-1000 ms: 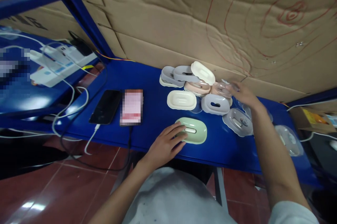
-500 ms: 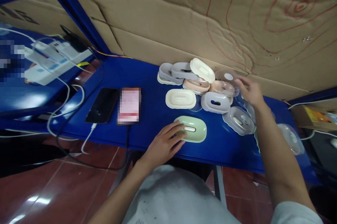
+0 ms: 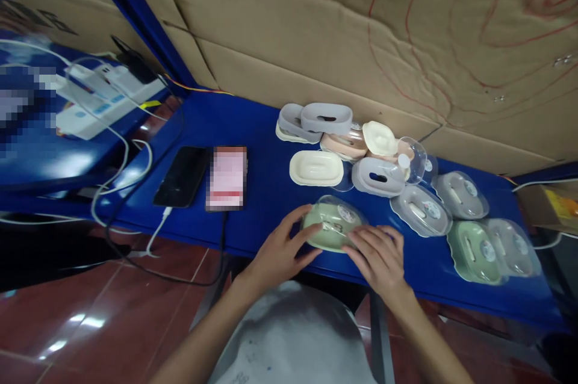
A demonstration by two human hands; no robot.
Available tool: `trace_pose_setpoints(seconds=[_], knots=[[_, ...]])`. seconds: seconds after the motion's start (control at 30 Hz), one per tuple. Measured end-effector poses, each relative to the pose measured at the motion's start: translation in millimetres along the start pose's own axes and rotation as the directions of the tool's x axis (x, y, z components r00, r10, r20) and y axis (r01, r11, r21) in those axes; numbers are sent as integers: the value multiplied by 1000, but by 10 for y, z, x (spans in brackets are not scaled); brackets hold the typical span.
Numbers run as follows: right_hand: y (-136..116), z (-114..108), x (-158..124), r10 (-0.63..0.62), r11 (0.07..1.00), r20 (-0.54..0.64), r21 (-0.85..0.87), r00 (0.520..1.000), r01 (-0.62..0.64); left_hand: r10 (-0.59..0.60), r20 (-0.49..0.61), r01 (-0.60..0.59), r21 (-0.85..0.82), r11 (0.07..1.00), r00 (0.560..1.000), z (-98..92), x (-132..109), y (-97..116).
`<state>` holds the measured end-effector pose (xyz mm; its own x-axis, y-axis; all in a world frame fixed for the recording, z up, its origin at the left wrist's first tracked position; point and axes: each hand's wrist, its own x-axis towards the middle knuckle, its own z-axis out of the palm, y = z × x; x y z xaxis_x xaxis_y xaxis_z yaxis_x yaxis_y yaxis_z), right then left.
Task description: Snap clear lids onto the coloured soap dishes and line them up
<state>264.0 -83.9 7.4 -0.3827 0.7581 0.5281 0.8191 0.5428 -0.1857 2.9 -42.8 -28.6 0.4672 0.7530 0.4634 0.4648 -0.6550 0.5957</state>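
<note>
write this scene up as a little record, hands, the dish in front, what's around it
left hand: at the left end of the front green dish
right hand: at the right side of the clear cover
clear cover: over the front green dish; whether fully seated, can't tell
beyond: cream dish
to the right: covered green dish
to the left: black phone

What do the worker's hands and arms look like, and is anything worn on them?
The left hand and right hand are ungloved, with no ring or watch visible. The left forearm and right forearm are bare as far as they show; no sleeves are in view. The shirt is pale grey with small dark specks.
</note>
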Motion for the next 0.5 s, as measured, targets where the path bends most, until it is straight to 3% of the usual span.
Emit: trace_pose_setpoints(seconds=[0.13,0.27,0.33,0.5], knots=[[-33,140,-69,2,985,9,171,1000,-3,-80,-22,77,-104,992,997,3,-11,-24],[-4,184,-118,-64,969,119,246,991,33,-92,75,99,-98,990,993,-19,23,-51],[-6,197,-142,-90,967,171,249,981,45,-62,116,70,-68,995,991,-21,35,-62],[-9,248,-129,-20,992,212,123,977,-6,-58,58,61,-54,997,997,17,11,-89]])
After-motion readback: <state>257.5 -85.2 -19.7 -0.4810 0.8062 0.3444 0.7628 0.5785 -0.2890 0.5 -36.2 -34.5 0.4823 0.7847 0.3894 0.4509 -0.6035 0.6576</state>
